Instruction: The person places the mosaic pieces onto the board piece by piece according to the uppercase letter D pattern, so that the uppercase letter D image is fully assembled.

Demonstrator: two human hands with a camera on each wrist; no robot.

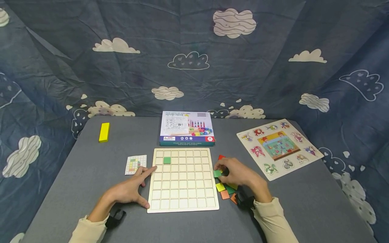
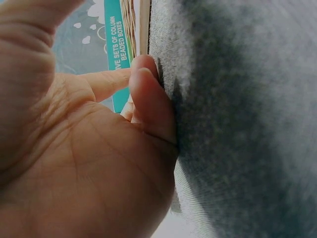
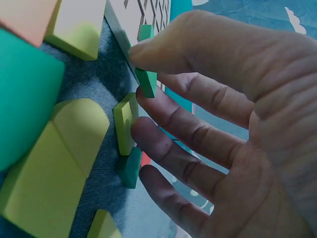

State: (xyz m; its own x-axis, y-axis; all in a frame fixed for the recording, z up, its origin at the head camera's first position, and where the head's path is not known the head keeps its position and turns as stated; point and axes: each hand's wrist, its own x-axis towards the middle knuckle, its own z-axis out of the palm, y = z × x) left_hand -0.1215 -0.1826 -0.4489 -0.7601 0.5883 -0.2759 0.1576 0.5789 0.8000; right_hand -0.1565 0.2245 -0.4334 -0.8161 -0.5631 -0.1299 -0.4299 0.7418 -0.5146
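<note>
Wooden grid board [image 1: 183, 194] lies flat near the middle of the grey table, as I watch from my remote station. Leftmost I see a yellow block [image 1: 104, 132], then a small pattern card [image 1: 135, 165] beside the left hand [image 1: 129, 189]. That hand has its thumb and index finger spread apart, touching the board's left edge. One green tile [image 1: 167, 160] sits in the board's second row from the far side, second column from the left. Just beyond stands my view of a printed box [image 1: 187, 141], lying flat. At the board's right edge, the right hand [image 1: 235, 171] pinches a second green tile [image 1: 217, 173] between thumb and fingers; I cannot tell whether it touches the board. Loose coloured tiles [image 1: 225, 194] lie below and around that hand. Farthest right, I see an animal puzzle [image 1: 252, 135] lying at an angle.
</note>
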